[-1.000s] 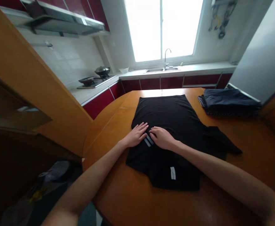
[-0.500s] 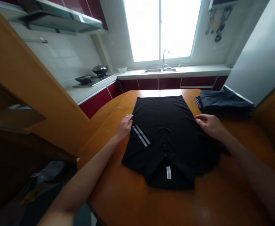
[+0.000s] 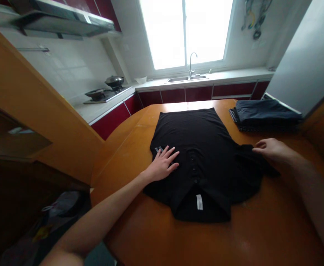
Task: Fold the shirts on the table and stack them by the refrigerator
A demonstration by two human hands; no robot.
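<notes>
"One sleeve (image 3: 158, 149) folded inward?"
"Yes, beneath left fingers (image 3: 172, 157), spread wide on black shirt (image 3: 191, 129)."
"And the other sleeve (image 3: 269, 169)?"
"Out sideways, unfolded, beside right fingers (image 3: 262, 143). Narrow, but impossible to tell whether pinching cloth."

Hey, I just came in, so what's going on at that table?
Someone is handling a black shirt that lies spread on the wooden table, its collar and white label toward them. Their left hand is laid flat over the striped sleeve, which is turned in onto the body. The fingers of their right hand are at the other sleeve, which sticks outward; I can't tell whether they grip it. A dark folded stack sits beyond that hand.
</notes>
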